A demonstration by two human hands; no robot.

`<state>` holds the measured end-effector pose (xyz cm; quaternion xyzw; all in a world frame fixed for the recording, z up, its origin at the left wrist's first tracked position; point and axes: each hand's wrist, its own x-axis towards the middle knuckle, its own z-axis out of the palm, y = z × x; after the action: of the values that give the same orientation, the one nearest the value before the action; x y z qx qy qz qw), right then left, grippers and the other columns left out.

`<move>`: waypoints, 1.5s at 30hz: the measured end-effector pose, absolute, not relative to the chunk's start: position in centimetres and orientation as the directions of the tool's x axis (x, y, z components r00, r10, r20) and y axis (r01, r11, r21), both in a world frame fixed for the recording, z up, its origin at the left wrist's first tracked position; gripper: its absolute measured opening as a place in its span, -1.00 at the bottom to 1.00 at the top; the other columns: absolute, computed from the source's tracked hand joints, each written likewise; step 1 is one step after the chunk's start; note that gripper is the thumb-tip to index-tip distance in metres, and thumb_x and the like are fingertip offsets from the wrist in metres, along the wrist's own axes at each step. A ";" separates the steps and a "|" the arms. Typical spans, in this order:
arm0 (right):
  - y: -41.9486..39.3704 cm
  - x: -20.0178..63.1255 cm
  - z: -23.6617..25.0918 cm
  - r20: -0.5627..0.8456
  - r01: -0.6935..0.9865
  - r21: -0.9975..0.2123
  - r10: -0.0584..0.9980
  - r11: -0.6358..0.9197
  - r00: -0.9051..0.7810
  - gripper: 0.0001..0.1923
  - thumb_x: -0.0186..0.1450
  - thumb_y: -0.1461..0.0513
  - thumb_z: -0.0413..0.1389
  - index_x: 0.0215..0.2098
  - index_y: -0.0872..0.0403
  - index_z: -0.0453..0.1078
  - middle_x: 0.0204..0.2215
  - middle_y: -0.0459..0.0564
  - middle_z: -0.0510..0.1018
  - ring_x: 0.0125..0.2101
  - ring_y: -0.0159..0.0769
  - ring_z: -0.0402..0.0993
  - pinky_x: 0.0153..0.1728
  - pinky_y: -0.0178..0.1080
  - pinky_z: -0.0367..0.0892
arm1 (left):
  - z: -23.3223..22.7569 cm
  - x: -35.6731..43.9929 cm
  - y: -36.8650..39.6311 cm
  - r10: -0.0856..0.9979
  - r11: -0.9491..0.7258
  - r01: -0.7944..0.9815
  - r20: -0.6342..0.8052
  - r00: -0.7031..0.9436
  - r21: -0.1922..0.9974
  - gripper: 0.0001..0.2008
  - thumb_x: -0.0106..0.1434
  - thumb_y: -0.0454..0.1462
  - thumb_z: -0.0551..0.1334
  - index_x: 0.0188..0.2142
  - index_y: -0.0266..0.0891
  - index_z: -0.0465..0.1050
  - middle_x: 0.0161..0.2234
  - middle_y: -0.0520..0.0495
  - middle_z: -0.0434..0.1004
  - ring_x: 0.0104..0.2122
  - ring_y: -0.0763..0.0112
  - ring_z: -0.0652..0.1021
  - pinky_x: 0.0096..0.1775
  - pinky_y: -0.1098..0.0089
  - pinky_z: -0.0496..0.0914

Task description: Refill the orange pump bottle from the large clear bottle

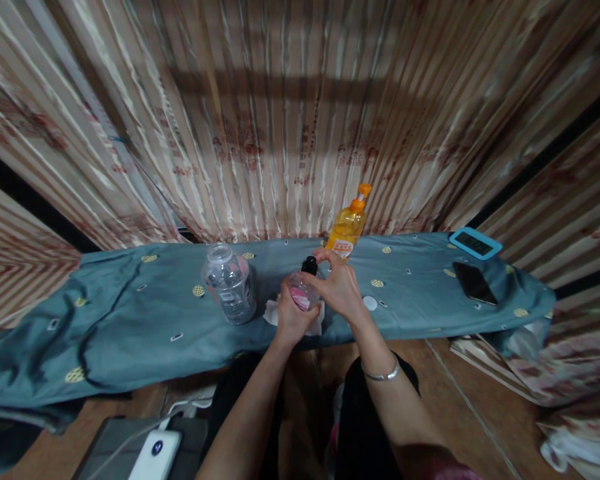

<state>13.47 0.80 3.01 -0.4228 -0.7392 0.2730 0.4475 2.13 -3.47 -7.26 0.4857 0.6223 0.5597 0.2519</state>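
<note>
— What are your fingers doing?

— My right hand (337,283) is pinching the black cap (309,265) of a small clear plastic bottle with a pink label (301,293), fingertips pressed together on top. My left hand (289,319) is wrapping round its body from below.

— How is the bottle lying?

— It's standing nearly upright, long axis pointing up into my right fingers, over a white tissue (271,312) on the blue-grey cloth-covered table (130,320).

— What's crowding it?

— A clear empty jar (229,283) is standing just left; a yellow oil bottle (349,223) is sitting behind; a black phone (474,282) is lying well apart.
</note>
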 end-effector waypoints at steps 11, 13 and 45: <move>0.7 13.4 3.0 0.411 0.398 -0.783 0.878 0.478 -0.245 -0.44 0.15 -0.06 0.35 -0.06 0.10 0.39 -0.02 0.21 0.61 0.04 0.06 0.55 0.12 0.17 0.38 | -7.0 2.2 -3.5 0.886 -0.110 0.318 0.237 -0.397 0.942 -0.16 -0.09 -0.29 0.49 0.18 -0.16 0.21 0.10 -0.21 0.54 0.09 0.03 0.60 0.14 0.06 0.48; 0.7 13.4 3.1 0.415 0.387 -0.784 0.873 0.486 -0.255 -0.57 0.20 -0.01 0.31 -0.12 0.08 0.41 -0.04 0.15 0.63 0.03 0.00 0.56 0.13 0.15 0.38 | -7.1 2.2 -3.5 0.887 -0.116 0.308 0.238 -0.396 0.944 -0.16 -0.08 -0.30 0.49 0.18 -0.14 0.20 0.11 -0.21 0.53 0.10 0.04 0.59 0.14 0.05 0.47; 3.5 22.2 -4.7 -0.029 0.860 -0.483 0.979 0.162 -0.200 -0.75 0.40 0.13 0.25 -0.03 0.08 0.50 -0.12 -0.02 0.64 -0.09 -0.20 0.61 0.02 0.00 0.51 | -7.0 1.6 -3.8 0.881 -0.124 0.368 0.272 -0.386 0.922 -0.04 -0.13 -0.26 0.58 0.24 -0.12 0.21 0.24 -0.23 0.43 0.25 -0.03 0.48 0.28 -0.02 0.36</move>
<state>22.22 3.54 -4.71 -0.6149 -0.7479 0.2021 0.1471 1.60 -3.79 -7.00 0.5035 0.6202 0.5553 0.2313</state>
